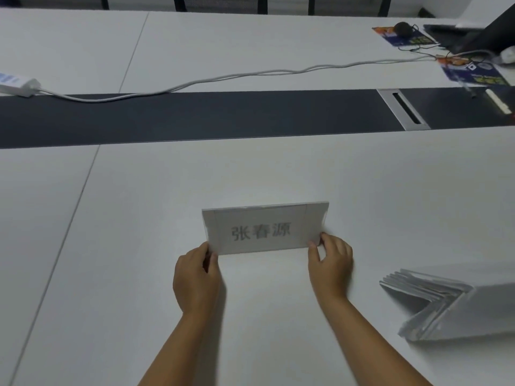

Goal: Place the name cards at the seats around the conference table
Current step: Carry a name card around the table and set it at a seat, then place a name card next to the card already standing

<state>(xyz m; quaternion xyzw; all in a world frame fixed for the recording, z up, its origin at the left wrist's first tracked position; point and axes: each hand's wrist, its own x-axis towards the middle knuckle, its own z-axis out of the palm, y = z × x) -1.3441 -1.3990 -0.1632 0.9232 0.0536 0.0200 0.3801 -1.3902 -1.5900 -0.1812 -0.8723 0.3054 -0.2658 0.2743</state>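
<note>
A clear acrylic name card [264, 229] with printed grey characters stands on the white conference table [139, 260], its printed face toward me. My left hand [196, 277] pinches its lower left corner between thumb and fingers. My right hand [331, 260] pinches the lower right corner the same way. A stack of several more name card holders [446, 302] lies nested on its side at the right, apart from both hands.
A dark strip [195, 118] runs across the table's middle, with a metal cable slot [404, 108] at the right. A white power strip [19, 83] and its cable [223, 76] lie beyond. Coloured leaflets [471, 71], a pen and black equipment sit far right.
</note>
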